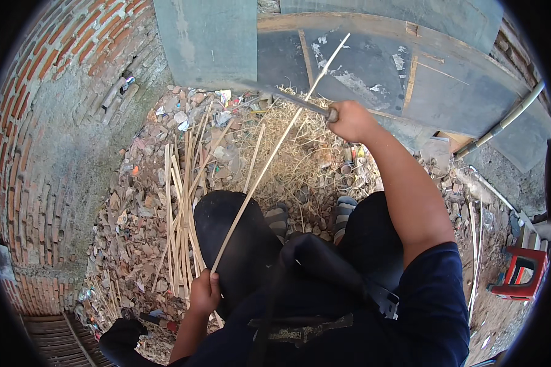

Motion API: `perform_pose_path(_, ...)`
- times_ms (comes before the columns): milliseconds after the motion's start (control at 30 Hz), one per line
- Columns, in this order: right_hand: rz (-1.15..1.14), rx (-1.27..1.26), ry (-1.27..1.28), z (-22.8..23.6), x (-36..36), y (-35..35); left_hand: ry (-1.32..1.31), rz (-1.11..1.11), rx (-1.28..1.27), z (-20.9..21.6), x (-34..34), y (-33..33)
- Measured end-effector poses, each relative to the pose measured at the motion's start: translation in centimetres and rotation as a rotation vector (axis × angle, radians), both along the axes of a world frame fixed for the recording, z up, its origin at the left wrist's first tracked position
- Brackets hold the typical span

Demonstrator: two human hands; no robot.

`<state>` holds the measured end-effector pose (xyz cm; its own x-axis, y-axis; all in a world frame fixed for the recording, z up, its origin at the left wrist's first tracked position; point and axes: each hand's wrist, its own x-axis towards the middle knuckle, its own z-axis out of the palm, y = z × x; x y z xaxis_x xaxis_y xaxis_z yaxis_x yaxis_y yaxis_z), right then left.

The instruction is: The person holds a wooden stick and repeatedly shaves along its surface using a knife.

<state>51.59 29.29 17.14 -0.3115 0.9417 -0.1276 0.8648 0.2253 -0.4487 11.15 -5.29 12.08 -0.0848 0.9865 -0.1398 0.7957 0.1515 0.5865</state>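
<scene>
My left hand (pixel 204 293) is closed around the lower end of a long, pale bamboo strip (pixel 268 161). The strip slants up across my left knee to the far right, its tip over the dark panels. My right hand (pixel 352 121) grips the handle of a long-bladed knife (pixel 300 102), like a machete. Its blade points left and crosses the upper part of the strip; the blade's far end is blurred. Whether the edge touches the strip, I cannot tell. Beside my left leg lies a loose bundle of bamboo strips (pixel 179 223).
Curly shavings (pixel 288 150) cover the ground beyond my sandalled feet. Rubble and litter (pixel 131 229) spread leftward to a brick wall (pixel 61 134). Dark panels (pixel 367 67) and a grey-green board (pixel 207 43) stand at the back. A red plastic stool (pixel 520 275) is at the right.
</scene>
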Motion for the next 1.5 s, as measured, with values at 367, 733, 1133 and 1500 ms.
perform_pose_path(367,0.259,0.125,-0.043,1.7,-4.3,-3.5,-0.023,-0.022,-0.006,-0.6,-0.9,-0.7)
perform_pose_path(733,0.215,0.050,0.033,1.8,-6.0,-4.4,0.019,0.019,-0.025,-0.3,-0.7,-1.0)
perform_pose_path(1133,0.113,-0.036,-0.106,2.4,-4.8,-3.9,0.072,0.014,-0.026,0.2,-0.2,-0.5)
perform_pose_path(1500,-0.143,-0.043,-0.002,0.1,0.0,0.2,0.063,-0.017,-0.023,-0.5,-0.7,0.2)
